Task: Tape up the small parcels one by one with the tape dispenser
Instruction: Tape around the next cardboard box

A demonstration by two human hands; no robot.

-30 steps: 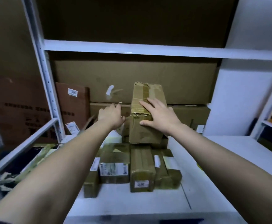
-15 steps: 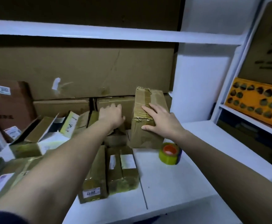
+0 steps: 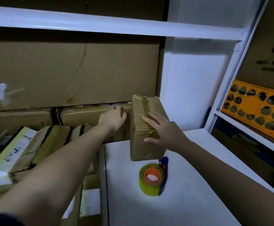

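You see a small brown cardboard parcel (image 3: pixel 146 128), matt, under wrinkled glossy tape. Near it, the yellowish glossy tape roll (image 3: pixel 151 180) has an orange plastic core. The white shelf board (image 3: pixel 190 193) looks smooth.

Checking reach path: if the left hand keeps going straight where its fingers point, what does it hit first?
Probably the flat cardboard box lying at the back; the left hand looks at or almost on its face already. Depth is unclear.

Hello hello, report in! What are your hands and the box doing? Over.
Right hand flat on parcel; left hand at its far side. Tape dispenser untouched on shelf. Nothing in the way.
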